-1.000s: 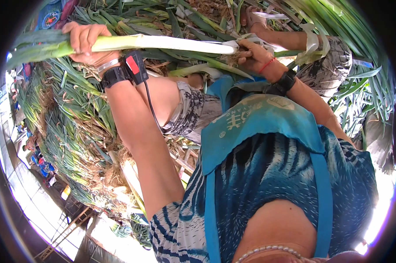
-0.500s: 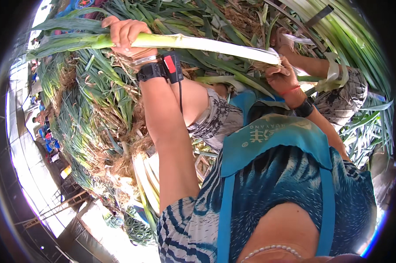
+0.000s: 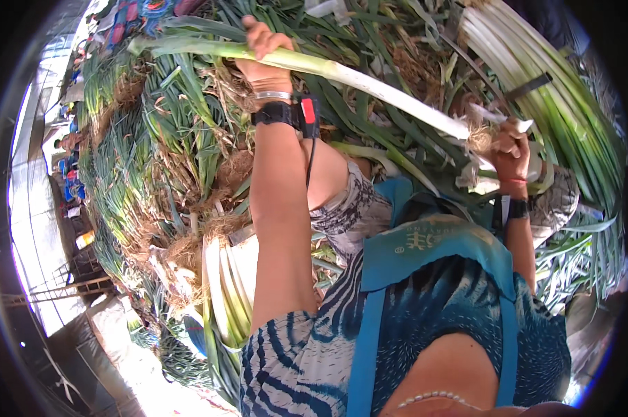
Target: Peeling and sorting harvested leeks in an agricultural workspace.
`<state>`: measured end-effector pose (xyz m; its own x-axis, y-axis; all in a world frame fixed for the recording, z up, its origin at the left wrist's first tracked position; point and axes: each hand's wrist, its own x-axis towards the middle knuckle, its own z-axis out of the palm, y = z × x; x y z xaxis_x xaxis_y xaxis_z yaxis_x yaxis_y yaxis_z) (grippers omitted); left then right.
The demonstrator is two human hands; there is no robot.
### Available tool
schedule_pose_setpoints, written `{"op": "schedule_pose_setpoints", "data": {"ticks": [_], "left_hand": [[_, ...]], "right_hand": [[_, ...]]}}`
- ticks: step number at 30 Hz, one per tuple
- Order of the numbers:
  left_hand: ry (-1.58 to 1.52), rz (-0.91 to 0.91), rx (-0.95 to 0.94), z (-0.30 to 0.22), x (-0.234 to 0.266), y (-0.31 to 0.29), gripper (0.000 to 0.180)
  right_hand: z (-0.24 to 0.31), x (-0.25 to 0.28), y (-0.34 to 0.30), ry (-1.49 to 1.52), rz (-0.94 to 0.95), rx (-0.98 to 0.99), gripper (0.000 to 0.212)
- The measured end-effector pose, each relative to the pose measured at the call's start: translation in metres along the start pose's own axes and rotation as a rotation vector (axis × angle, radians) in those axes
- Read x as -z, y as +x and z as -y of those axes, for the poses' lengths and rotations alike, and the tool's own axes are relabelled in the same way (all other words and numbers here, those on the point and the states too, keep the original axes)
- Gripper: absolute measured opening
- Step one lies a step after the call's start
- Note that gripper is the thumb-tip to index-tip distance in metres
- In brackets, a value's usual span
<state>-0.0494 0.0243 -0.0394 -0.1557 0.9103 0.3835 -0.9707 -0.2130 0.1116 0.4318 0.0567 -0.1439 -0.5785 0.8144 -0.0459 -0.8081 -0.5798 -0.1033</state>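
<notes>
A long leek (image 3: 376,87) stretches across the upper middle, its green leaves to the left and its white stem sloping down to the right. My left hand (image 3: 264,52) is wrapped round the green part of the stem. Brown roots (image 3: 479,139) hang at the leek's white end. Just right of these roots is my right hand (image 3: 511,149), its fingers curled closed. What lies inside those fingers is hidden. A pale scrap (image 3: 524,126) shows by its fingertips, and I cannot tell if it is held.
Piled leeks (image 3: 140,153) cover the left side. Trimmed white-stemmed leeks lie in a bundle (image 3: 536,76) at the far right, with a dark metal bar (image 3: 528,87) against it. More pale stems (image 3: 223,285) lie beside my left forearm. Loose leaves surround my legs.
My right hand has moved away from the leek's root end, to the right and down. The roots now hang in plain sight. My left hand keeps its hold; the whole view has shifted.
</notes>
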Motion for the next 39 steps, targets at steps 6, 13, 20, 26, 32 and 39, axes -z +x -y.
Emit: {"op": "schedule_pose_setpoints", "data": {"ticks": [6,13,20,26,32,39], "left_hand": [[0.069,-0.332,-0.045,0.020,0.015,0.016,0.042],[0.071,-0.494,-0.014,0.065,0.014,0.036,0.041],[0.602,-0.620,-0.153,0.088,0.025,0.049,0.031],[0.765,-0.921,0.027,0.089,0.038,0.042,0.024],[0.914,-1.035,-0.030,0.078,0.039,0.032,0.017],[1.121,-0.926,-0.323,0.082,0.009,0.022,0.019]], "right_hand": [[0.018,0.028,0.004,-2.240,0.147,0.471,0.035],[-0.091,-0.068,0.047,-2.077,0.228,0.142,0.056],[-0.120,-0.044,0.041,-1.444,-0.045,-0.109,0.046],[-0.121,-0.059,0.029,-1.158,-0.182,-0.270,0.042],[-0.116,-0.083,0.032,-0.954,-0.270,-0.434,0.035],[-0.115,-0.087,0.038,-0.785,-0.262,-0.516,0.033]]}}
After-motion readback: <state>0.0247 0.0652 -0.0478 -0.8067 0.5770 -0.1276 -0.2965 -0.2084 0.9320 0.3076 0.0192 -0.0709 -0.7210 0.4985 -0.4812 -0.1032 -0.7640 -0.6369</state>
